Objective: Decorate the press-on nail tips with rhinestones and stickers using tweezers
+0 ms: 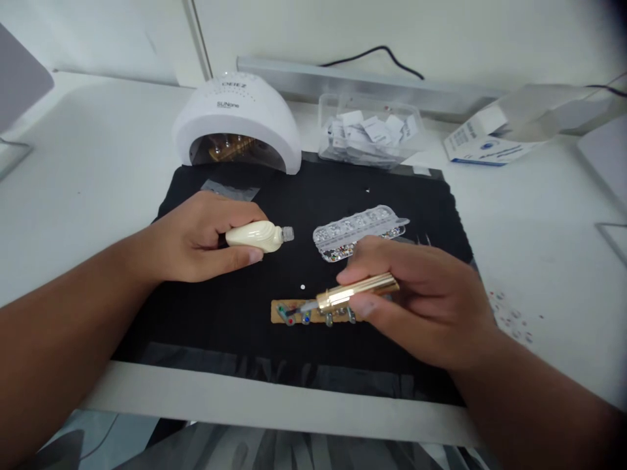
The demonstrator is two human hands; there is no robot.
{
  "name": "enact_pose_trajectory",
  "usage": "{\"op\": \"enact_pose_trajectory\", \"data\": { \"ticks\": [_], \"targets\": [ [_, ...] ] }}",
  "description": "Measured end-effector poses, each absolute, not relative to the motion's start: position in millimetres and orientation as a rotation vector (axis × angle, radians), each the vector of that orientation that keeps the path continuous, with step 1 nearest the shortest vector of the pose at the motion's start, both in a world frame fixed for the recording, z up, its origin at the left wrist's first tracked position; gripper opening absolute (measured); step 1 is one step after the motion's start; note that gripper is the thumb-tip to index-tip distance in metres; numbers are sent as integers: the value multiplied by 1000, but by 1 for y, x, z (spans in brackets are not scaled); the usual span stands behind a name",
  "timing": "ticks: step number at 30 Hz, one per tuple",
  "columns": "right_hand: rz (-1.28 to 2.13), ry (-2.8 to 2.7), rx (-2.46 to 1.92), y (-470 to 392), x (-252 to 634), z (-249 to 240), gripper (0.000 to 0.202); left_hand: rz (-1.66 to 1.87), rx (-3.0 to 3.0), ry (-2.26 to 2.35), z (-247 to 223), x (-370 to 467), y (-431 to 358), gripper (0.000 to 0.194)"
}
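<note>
Hands: left (258, 236) clamped on bottle (247, 236) | right (353, 291) angled inward, pinching brush (329, 300), perhaps touching strip (317, 317)

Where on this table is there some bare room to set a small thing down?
Bare mat shows between the left hand, holding the bottle, and the strip; bare table, left of the lamp and between the box and the loose gems. Crowded: around the strip, where the right hand holds the brush, and by the gem case.
</note>
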State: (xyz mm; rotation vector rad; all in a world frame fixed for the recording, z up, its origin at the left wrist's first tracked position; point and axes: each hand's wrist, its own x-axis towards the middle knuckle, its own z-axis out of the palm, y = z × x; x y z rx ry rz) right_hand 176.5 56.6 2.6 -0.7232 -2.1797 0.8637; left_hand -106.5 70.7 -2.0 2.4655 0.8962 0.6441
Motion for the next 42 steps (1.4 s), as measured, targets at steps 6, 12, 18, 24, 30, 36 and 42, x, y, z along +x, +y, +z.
{"op": "enact_pose_trajectory", "data": {
  "ticks": [6,12,18,24,30,36,42],
  "targets": [
    [666,-2316,-538,49,172,4,7,663,2469,896,-2,-107,70,18],
    [649,-2402,-478,47,173,8,6,615,2414,923,1,-107,68,17],
    [560,-2412,-497,44,172,10,5,612,2421,915,0,-105,69,17],
    [578,-2369,-505,45,171,10,8,614,2417,921,1,-106,68,15],
    [557,-2378,-543,43,175,9,13,623,2382,909,1,-105,67,15],
    [555,-2424,-492,43,170,13,11,626,2390,890,1,-105,68,15],
    [663,-2238,-509,43,180,12,21,612,2414,902,1,-106,67,15]
  ]
}}
